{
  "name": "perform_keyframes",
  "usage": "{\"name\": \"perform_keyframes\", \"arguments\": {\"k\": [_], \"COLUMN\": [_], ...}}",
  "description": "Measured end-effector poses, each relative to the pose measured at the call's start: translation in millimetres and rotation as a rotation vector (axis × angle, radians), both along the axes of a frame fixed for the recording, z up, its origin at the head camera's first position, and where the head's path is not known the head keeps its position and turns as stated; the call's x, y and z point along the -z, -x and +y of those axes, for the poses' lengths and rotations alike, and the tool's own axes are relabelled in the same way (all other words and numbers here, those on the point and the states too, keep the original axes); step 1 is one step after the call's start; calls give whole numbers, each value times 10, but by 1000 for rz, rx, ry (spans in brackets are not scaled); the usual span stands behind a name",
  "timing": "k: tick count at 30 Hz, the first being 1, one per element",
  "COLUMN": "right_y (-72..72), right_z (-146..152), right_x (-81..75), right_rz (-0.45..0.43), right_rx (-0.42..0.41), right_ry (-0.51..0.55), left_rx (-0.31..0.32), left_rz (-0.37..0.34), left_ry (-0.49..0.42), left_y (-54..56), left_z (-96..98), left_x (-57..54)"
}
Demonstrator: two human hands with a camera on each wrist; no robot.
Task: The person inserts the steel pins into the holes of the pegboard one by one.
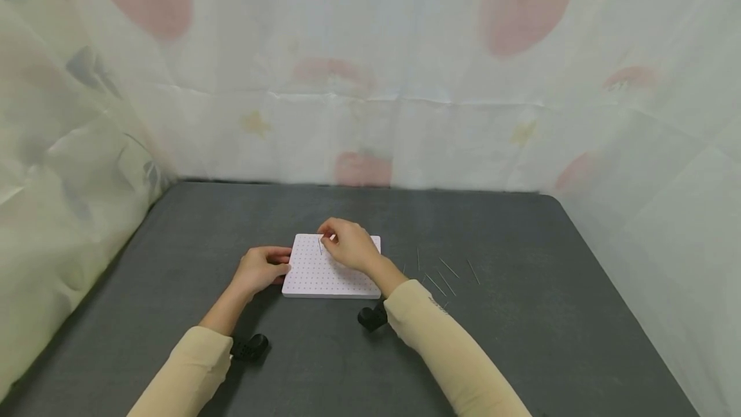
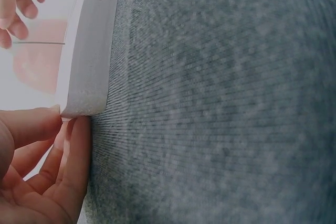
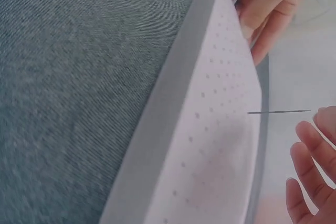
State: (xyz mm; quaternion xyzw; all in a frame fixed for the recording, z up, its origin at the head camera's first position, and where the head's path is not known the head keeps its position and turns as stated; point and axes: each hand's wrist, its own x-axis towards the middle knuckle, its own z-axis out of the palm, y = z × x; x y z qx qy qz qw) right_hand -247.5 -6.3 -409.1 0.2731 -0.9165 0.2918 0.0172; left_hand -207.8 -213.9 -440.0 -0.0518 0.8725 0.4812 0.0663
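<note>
A white pegboard [image 1: 332, 278] with rows of small holes lies flat on the dark table. My left hand [image 1: 260, 270] grips its left edge; in the left wrist view the thumb [image 2: 37, 124] lies at the board's corner, the other fingers along its side. One thin metal pin [image 3: 278, 112] stands upright in the board toward its far side. Over the board, my right hand [image 1: 350, 246] is held close to the pin's upper end. Its fingers [image 3: 310, 142] are loosely bent, with a small gap from the pin's tip in the right wrist view.
Several loose metal pins [image 1: 448, 268] lie scattered on the grey table [image 1: 521, 314] to the right of the board. Pale patterned curtains [image 1: 405, 134] hang behind the table and along both sides. Each wrist carries a black camera mount [image 1: 250, 347].
</note>
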Motion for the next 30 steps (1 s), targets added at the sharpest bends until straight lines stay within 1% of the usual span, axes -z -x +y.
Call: {"name": "perform_keyframes", "arguments": {"k": [8,15,23,30], "right_y": [-46,-111,-179,-254], "right_z": [96,275,590,902], "right_x": [-100,-173,-181,-134], "right_rz": [31,72,148,180], "right_rx": [-51,-86,-78,-51], "right_ry": [26,54,44,62], "left_rx": [1,1,1,-2], "left_rz": [-13,-6,1,-8], "left_ry": [-4,3,-12,0], "left_y": [-8,-4,0,7], "left_z": [7,6,-7,-5], "left_x": [4,5,22,39]}}
